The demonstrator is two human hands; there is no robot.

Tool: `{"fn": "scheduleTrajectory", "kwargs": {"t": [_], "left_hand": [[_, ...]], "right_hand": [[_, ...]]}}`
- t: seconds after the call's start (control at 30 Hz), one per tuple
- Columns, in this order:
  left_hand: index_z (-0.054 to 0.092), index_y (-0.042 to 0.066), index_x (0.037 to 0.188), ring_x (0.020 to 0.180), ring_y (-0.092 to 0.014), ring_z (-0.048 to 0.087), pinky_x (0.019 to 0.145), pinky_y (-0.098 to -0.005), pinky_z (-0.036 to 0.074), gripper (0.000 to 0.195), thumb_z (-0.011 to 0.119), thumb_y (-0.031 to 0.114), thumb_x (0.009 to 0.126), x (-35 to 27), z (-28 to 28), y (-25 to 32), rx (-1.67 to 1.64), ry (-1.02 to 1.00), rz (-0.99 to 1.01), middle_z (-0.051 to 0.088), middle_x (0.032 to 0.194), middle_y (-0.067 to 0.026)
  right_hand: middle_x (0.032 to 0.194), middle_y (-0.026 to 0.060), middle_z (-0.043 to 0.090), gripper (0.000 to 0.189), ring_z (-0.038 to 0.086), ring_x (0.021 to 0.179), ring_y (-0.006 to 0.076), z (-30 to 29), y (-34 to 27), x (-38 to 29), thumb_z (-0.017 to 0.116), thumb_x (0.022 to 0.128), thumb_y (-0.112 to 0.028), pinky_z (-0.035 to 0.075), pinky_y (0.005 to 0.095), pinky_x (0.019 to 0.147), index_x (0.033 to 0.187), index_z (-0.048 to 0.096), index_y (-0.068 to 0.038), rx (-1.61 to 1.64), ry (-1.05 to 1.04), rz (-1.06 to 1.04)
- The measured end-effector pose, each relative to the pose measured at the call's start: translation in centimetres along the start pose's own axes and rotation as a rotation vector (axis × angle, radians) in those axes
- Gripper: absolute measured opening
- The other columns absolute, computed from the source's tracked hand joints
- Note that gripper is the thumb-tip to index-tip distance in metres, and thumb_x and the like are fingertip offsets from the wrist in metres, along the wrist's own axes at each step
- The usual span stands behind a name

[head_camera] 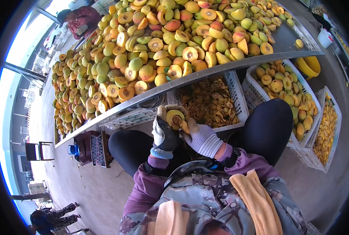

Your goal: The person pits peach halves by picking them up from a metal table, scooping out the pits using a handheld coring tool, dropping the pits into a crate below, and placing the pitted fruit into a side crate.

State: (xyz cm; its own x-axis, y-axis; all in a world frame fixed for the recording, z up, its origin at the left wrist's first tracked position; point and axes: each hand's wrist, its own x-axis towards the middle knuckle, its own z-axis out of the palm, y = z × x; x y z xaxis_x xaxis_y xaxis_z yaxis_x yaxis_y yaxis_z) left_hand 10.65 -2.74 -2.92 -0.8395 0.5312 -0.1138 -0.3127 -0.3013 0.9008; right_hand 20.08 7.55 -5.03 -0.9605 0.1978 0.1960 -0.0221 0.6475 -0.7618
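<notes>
Gloved in grey and white, my left hand (165, 132) holds a halved yellow-green fruit (174, 117), cut face up, above my lap. My right hand (202, 136), in a striped knit glove, is closed at the fruit's lower right edge, where a brownish-orange piece lies over the brown centre. Whether that piece is a tool's end or part of the fruit, I cannot tell. Just beyond my hands is a white plastic crate (243, 113) of brown fruit scraps (209, 102). Past it, halved fruits (155, 44) are heaped on a metal-edged table (192, 75).
On the right stand a crate of halved fruits (286, 88), a crate of small yellow pieces (324, 132) and a yellow bucket (309, 66). A dark crate (99, 149) stands left of my knee. One person (82, 22) is at the table's far left, another (54, 218) at lower left.
</notes>
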Motion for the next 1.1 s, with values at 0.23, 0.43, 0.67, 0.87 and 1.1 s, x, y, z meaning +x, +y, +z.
{"fn": "scheduleTrajectory", "kwargs": {"t": [0.23,0.43,0.67,0.87,1.1], "left_hand": [[0.058,0.000,0.099,0.084,-0.018,0.060,0.077,-0.0304,0.049,0.053,0.038,0.050,0.098,-0.4,0.9,1.0,0.222,0.008,0.082,0.063,0.089,-0.0104],[0.057,0.001,0.103,0.087,-0.023,0.060,0.079,-0.0332,0.050,0.053,0.040,0.051,0.096,0.1,1.5,0.9,0.177,0.024,0.053,0.063,0.094,-0.0140],[0.057,0.002,0.100,0.086,-0.022,0.060,0.079,-0.0330,0.050,0.049,0.036,0.046,0.099,0.0,2.5,0.1,0.105,0.112,0.141,0.063,0.093,-0.0136],[0.058,-0.001,0.097,0.082,-0.019,0.060,0.076,-0.0303,0.050,0.053,0.035,0.047,0.099,0.0,2.6,0.8,0.228,0.069,0.122,0.064,0.090,-0.0119],[0.058,-0.002,0.099,0.080,-0.020,0.062,0.073,-0.0297,0.051,0.054,0.037,0.048,0.099,0.0,1.9,1.9,0.263,-0.059,0.036,0.064,0.090,-0.0128]], "right_hand": [[0.071,0.0239,0.061,0.039,0.062,0.066,0.0425,0.4,0.4,0.1,0.061,0.087,-0.024,0.050,0.0491,0.056,0.111,0.042,0.000,0.139,0.000,-0.056],[0.071,0.0228,0.061,0.038,0.062,0.066,0.0427,0.3,0.3,0.2,0.061,0.086,-0.021,0.050,0.0487,0.055,0.112,0.042,-0.001,0.074,0.065,0.043],[0.070,0.0231,0.061,0.033,0.062,0.065,0.0422,0.1,0.4,0.2,0.058,0.088,-0.022,0.050,0.0487,0.054,0.108,0.042,-0.001,0.090,0.035,0.106],[0.079,0.0236,0.061,0.030,0.062,0.068,0.0415,-0.6,0.0,0.1,0.057,0.089,-0.023,0.051,0.0479,0.057,0.103,0.044,0.000,0.114,-0.023,0.064],[0.081,0.0228,0.061,0.034,0.062,0.074,0.0429,-0.8,0.2,-0.3,0.059,0.087,-0.022,0.051,0.0483,0.062,0.112,0.047,-0.001,0.321,-0.044,-0.036]]}}
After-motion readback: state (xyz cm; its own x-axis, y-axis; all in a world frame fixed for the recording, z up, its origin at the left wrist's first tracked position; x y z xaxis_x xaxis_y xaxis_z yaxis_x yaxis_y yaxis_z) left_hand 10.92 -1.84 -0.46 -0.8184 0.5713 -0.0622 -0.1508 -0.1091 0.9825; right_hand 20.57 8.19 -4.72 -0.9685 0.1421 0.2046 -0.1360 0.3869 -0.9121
